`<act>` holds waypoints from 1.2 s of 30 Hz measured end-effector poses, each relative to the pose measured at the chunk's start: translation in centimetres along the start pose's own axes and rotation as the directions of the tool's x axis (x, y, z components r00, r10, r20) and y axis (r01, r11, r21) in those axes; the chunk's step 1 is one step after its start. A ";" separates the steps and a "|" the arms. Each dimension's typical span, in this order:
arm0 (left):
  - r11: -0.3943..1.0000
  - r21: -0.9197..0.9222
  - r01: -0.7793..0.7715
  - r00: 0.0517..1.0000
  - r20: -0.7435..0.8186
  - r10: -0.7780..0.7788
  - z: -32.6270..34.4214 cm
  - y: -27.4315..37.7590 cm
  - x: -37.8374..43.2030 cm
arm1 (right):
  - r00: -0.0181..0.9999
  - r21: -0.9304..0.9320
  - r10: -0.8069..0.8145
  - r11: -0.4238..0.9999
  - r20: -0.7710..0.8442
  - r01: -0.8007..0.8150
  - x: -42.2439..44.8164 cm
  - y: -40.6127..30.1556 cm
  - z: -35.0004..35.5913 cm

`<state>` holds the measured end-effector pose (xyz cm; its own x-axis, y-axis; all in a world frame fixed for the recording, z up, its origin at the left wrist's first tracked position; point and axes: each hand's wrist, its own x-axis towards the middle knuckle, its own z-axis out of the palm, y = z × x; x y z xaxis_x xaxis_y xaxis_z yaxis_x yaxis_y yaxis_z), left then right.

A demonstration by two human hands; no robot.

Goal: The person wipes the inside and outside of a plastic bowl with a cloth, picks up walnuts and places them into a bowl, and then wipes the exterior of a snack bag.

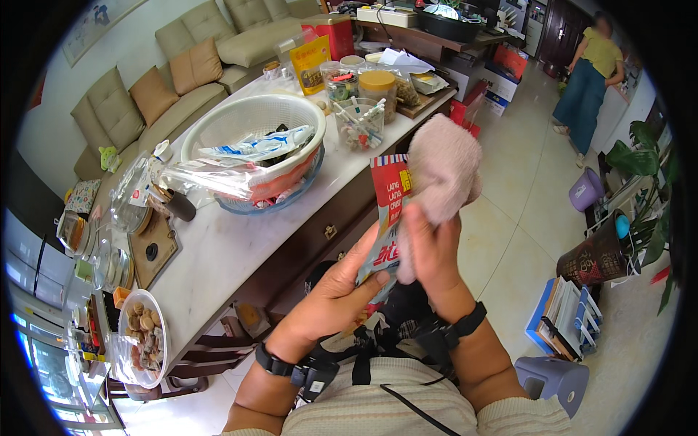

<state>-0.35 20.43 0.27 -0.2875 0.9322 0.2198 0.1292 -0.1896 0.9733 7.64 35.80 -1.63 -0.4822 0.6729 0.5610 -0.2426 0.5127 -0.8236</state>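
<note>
My left hand [338, 297] grips the lower part of a red and light-blue snack packet [388, 218], its thumb across the front. My right hand [436, 256] holds a pale pink cloth [444, 169] against the right side of the packet. The cloth bulges up above my fingers and hides part of the packet. Both hands are in front of my body, beside the long side of a marble-topped table [240, 256]. On that table, a white plastic basket [253, 117] holds packets and clear wrapping, with a blue-rimmed basin [240, 207] under it.
Jars, a clear tub of pens [360, 128] and a yellow pouch [311, 62] stand at the table's far end. A bowl of walnuts [163, 327] is near the left corner. A purple-grey stool [561, 381] and file folders [564, 321] are at right. A person [594, 71] stands further back.
</note>
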 end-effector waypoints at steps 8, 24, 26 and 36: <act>0.803 -0.584 0.116 0.948 -0.176 -0.264 -4.3 1.2 -1.3 | 0.885 0.896 0.435 0.307 0.168 -0.321 0.1 1.4 -1.4; 0.845 -0.430 0.317 0.915 -0.094 -0.391 -3.4 -0.3 0.1 | 0.887 0.835 0.462 0.489 -0.001 -0.254 2.7 0.5 -2.0; 0.837 -0.422 0.349 0.905 -0.080 -0.418 -3.5 -0.4 0.0 | 0.885 0.820 0.456 0.540 -0.093 -0.192 2.8 2.3 -4.1; 0.981 -0.169 0.098 0.990 -0.084 -0.113 -1.6 -1.3 2.9 | 0.993 0.195 -0.121 0.973 -0.004 0.119 -3.1 -0.7 0.0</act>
<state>-2.92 22.92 -0.28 -0.3790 0.9185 0.1132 -0.0621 -0.1473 0.9871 9.31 33.40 -2.79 -0.4462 0.6079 0.6568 -0.4580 0.4754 -0.7511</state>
